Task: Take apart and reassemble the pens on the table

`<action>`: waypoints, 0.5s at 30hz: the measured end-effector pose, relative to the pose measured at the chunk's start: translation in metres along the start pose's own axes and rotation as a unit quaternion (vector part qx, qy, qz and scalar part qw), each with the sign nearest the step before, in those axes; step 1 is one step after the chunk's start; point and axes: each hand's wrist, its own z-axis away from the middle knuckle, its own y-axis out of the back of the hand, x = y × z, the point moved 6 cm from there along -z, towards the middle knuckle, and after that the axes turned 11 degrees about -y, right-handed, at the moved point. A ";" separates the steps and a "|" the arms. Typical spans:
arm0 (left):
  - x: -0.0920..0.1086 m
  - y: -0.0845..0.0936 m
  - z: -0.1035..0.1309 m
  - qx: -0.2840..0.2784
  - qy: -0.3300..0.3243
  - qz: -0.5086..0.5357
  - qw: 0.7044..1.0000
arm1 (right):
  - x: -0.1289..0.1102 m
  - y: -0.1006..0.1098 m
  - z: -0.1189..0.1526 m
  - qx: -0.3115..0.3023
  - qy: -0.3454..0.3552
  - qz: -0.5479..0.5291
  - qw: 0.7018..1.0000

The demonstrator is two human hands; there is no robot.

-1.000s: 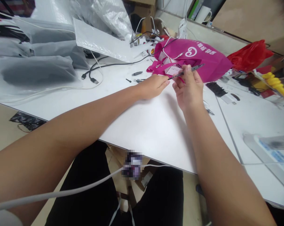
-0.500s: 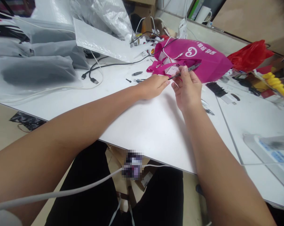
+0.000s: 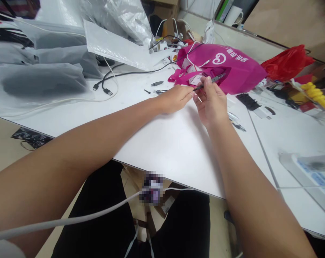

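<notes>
Head view: left hand (image 3: 177,99) lies palm-down low over the white surface (image 3: 165,143); right hand (image 3: 213,107) is raised, pinching a dark pen-like thing (image 3: 217,78) before the pink bag (image 3: 239,70). Left grip, can't tell, fingertips are kinda hidden.

A slim, dark pen-like piece (image 3: 216,77) is held aslant (its thinner end lower left) at upper centre-right.
</notes>
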 end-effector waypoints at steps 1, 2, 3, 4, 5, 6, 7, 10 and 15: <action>0.000 0.000 0.000 0.000 0.001 -0.002 1.000 | 0.001 0.000 0.000 -0.001 -0.005 0.004 1.000; -0.001 -0.001 0.000 0.000 0.003 -0.004 1.000 | 0.003 -0.001 0.000 -0.002 -0.009 0.009 1.000; -0.002 -0.001 0.000 0.001 0.004 -0.005 1.000 | 0.003 -0.001 0.000 -0.002 -0.012 0.015 1.000; -0.002 -0.002 -0.001 0.002 0.005 -0.005 1.000 | 0.004 -0.001 0.000 -0.003 -0.015 0.019 1.000; -0.003 -0.002 -0.001 0.004 0.006 -0.003 1.000 | 0.005 -0.001 0.000 -0.003 -0.017 0.021 1.000; -0.004 -0.002 -0.002 0.007 0.007 0.001 1.000 | 0.006 -0.002 0.000 -0.003 -0.019 0.023 1.000; -0.006 -0.003 -0.002 0.010 0.008 0.004 1.000 | 0.006 -0.002 0.001 -0.004 -0.020 0.025 0.999; -0.010 -0.004 -0.003 0.013 0.014 0.008 1.000 | 0.008 -0.003 0.001 0.003 -0.014 0.033 0.999; -0.011 -0.005 -0.002 0.008 0.016 0.016 1.000 | 0.010 0.000 -0.003 0.025 0.015 0.045 0.999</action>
